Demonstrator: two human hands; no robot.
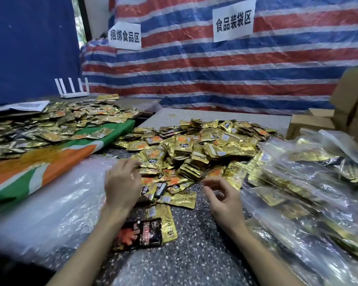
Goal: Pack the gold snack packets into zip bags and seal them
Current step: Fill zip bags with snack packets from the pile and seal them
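A big heap of gold snack packets (196, 145) covers the middle of the speckled table (194, 250). Filled clear zip bags (310, 193) with gold packets inside are stacked at the right. A pile of empty clear zip bags (50, 203) lies at the left. My left hand (122, 182) hovers at the heap's near left edge, fingers spread, holding nothing. My right hand (223, 201) hangs just in front of the heap, fingers loosely curled and apart, empty. A black and red packet (136, 235) and one gold packet (165, 221) lie between my forearms.
A second spread of gold packets (50, 122) lies on a green, orange and white sheet (50, 162) at the left. A white router (72, 89) stands behind it. Cardboard boxes (347, 112) sit at the far right. A striped tarp (215, 75) with paper signs hangs behind.
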